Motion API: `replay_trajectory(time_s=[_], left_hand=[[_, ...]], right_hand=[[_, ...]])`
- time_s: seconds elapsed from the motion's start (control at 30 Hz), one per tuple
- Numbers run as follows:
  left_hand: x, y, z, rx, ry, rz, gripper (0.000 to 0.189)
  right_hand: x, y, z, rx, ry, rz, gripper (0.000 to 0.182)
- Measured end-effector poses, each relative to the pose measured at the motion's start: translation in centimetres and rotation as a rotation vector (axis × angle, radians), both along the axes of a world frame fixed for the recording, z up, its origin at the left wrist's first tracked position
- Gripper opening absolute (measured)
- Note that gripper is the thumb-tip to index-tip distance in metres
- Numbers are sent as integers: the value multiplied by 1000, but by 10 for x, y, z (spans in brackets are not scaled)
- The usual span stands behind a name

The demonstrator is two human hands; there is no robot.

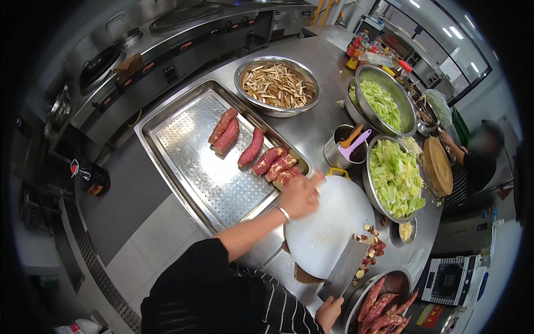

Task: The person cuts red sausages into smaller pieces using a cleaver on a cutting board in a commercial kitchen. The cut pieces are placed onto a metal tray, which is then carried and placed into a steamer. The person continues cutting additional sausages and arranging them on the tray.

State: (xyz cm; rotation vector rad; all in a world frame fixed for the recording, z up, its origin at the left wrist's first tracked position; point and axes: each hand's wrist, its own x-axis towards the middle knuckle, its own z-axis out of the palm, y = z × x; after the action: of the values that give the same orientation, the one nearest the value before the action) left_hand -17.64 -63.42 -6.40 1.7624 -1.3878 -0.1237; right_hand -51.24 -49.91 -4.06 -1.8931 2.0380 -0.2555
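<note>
My left hand (298,198), blurred, is over the left edge of a round white cutting board (333,221), beside cut sweet potatoes (287,177) at the tray's corner; a reddish piece shows at its fingertips, its grip unclear. My right hand (329,311) grips the handle of a cleaver (344,267), whose broad blade lies across the board's lower right edge. Several red-skinned sweet potatoes (250,148) rest in a perforated steel tray (154,156). Whole ones (377,309) fill a steel bowl at the lower right. Cut ends (369,250) lie beside the board.
Bowls of sliced brown-edged strips (275,85), sliced green vegetable (377,100) and chopped leaves (394,175) stand beyond. A steel pot (333,156) holds peelers or brushes with orange and purple handles. A co-worker (479,154) stands at the right, near a wooden block (437,167).
</note>
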Motion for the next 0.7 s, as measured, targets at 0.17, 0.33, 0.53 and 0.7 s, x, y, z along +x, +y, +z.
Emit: replay_trajectory(time_s=[0.17, 0.33, 0.53, 0.7], left_hand=[[153, -3, 12, -234, -352, 464, 45], [228, -1, -10, 343, -574, 190, 55], [159, -67, -4, 29, -544, 212, 40], [-66, -123, 62, -303, -259, -479, 33]], right_hand=[[-3, 3, -3, -44, -16, -46, 19], [12, -6, 13, 113, -46, -142, 22], [16, -16, 26, 257, -65, -111, 15], [8, -7, 30, 146, -108, -48, 13]])
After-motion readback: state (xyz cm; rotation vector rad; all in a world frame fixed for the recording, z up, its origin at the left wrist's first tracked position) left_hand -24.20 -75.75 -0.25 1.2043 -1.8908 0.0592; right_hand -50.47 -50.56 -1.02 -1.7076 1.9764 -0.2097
